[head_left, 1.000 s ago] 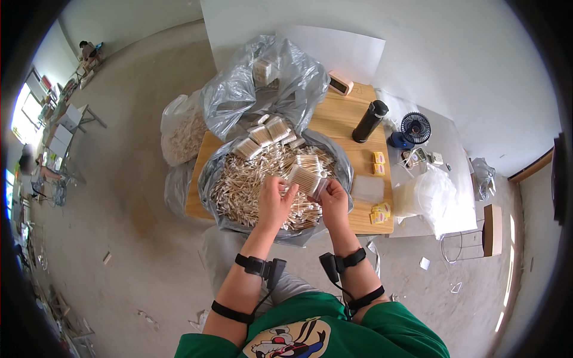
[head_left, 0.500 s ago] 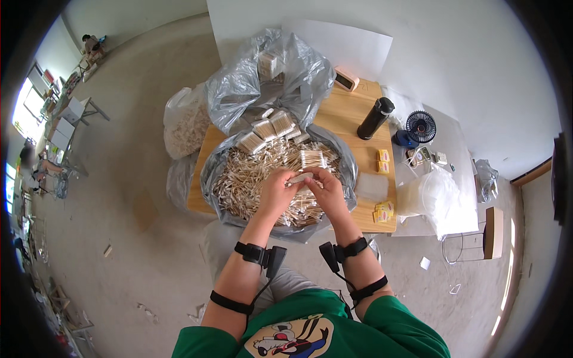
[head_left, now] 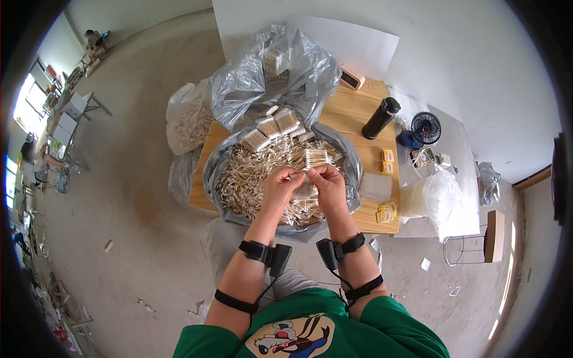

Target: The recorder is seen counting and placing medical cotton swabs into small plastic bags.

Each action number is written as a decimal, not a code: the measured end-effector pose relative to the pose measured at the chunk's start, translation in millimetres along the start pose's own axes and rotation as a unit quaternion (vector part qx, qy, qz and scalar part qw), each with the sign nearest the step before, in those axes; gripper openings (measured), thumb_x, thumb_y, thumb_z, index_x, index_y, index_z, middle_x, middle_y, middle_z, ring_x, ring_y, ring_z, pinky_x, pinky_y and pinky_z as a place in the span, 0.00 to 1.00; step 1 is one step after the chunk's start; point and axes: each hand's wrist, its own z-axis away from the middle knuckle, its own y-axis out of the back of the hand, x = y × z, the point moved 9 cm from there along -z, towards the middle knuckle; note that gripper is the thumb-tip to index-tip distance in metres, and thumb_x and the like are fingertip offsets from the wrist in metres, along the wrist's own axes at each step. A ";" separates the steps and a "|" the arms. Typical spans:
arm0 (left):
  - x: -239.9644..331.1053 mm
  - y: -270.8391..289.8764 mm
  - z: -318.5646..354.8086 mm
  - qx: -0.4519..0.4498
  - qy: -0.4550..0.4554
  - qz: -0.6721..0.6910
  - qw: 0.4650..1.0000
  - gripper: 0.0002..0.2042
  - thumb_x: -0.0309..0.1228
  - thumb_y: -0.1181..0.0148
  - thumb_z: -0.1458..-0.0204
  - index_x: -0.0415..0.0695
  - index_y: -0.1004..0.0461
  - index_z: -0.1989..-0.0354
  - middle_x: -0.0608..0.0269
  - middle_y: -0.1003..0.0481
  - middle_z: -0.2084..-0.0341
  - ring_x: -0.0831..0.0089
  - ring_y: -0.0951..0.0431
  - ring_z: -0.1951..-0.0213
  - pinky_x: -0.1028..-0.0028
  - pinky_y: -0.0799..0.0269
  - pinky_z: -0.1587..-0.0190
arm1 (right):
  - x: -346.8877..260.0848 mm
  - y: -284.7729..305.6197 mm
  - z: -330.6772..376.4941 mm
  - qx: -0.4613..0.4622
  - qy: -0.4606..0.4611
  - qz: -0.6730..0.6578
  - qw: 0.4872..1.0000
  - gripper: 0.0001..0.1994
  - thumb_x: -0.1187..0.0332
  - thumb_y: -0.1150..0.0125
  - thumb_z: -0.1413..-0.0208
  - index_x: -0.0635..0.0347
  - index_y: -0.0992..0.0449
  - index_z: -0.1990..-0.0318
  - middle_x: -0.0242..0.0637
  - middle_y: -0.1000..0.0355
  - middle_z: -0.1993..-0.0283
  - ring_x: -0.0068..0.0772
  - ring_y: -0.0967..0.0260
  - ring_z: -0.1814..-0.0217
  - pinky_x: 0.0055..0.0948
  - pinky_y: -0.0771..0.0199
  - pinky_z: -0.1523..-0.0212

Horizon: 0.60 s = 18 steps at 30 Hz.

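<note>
Hands over heap of cotton swabs (head_left: 262, 173) in a grey plastic bag (head_left: 218, 173) on my wooden worktop (head_left: 352, 116). My left hand (head_left: 280, 188) and right hand (head_left: 327, 186) pinch one small clear packet (head_left: 303, 190) between fingertips. I judge it light, crinkly, slippery; best gripped at its edges. Banded swab bundles (head_left: 271, 126) lie beyond.

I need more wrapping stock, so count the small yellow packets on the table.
4 can be made out: two yellow packets side by side below the black bottle, and two at the table's near right corner. Others may be hidden there.
</note>
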 end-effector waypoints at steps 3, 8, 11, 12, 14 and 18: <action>0.8 -2.7 -1.9 0.010 0.024 0.062 0.998 0.05 0.27 0.37 0.52 0.39 0.24 0.70 0.72 0.29 0.75 0.84 0.32 0.72 0.83 0.37 0.70 | 4.0 1.3 -2.1 0.007 -0.005 -0.059 0.998 0.04 0.76 0.39 0.48 0.62 0.28 0.72 0.30 0.28 0.72 0.17 0.34 0.71 0.17 0.35 0.67; 5.9 10.7 -3.8 0.066 -0.003 -0.045 0.997 0.06 0.28 0.37 0.51 0.38 0.24 0.74 0.72 0.30 0.77 0.85 0.34 0.75 0.83 0.40 0.72 | 6.9 -6.9 -4.6 0.000 -0.016 -0.081 0.997 0.03 0.75 0.41 0.46 0.61 0.28 0.70 0.30 0.27 0.70 0.18 0.33 0.68 0.16 0.35 0.64; 4.5 13.2 -7.5 0.069 -0.005 -0.019 0.997 0.07 0.29 0.37 0.51 0.37 0.24 0.73 0.71 0.29 0.79 0.84 0.34 0.76 0.82 0.40 0.73 | -2.1 -11.7 -2.6 -0.006 -0.012 0.007 1.000 0.02 0.74 0.42 0.45 0.61 0.28 0.69 0.27 0.29 0.70 0.16 0.35 0.68 0.15 0.36 0.64; 5.3 11.5 -8.8 0.068 -0.007 -0.017 0.998 0.07 0.29 0.37 0.51 0.37 0.24 0.73 0.71 0.29 0.79 0.84 0.34 0.76 0.82 0.40 0.73 | 5.3 -3.5 -6.2 -0.015 -0.005 0.037 0.999 0.02 0.74 0.42 0.45 0.61 0.28 0.67 0.25 0.31 0.71 0.14 0.37 0.69 0.15 0.37 0.65; 12.6 12.9 -16.8 0.078 -0.043 -0.107 0.990 0.11 0.32 0.34 0.54 0.35 0.24 0.77 0.64 0.27 0.82 0.79 0.30 0.78 0.79 0.36 0.75 | 8.0 -2.3 -12.2 -0.015 0.003 0.055 0.998 0.02 0.73 0.42 0.45 0.61 0.28 0.67 0.24 0.31 0.71 0.13 0.38 0.69 0.15 0.38 0.66; 4.3 21.6 -15.9 0.105 -0.037 -0.098 0.989 0.10 0.31 0.34 0.54 0.36 0.24 0.77 0.64 0.27 0.82 0.80 0.30 0.78 0.79 0.36 0.74 | 13.7 -9.7 -20.8 -0.005 -0.002 0.046 0.999 0.01 0.75 0.44 0.44 0.60 0.29 0.67 0.24 0.32 0.72 0.13 0.38 0.70 0.15 0.39 0.67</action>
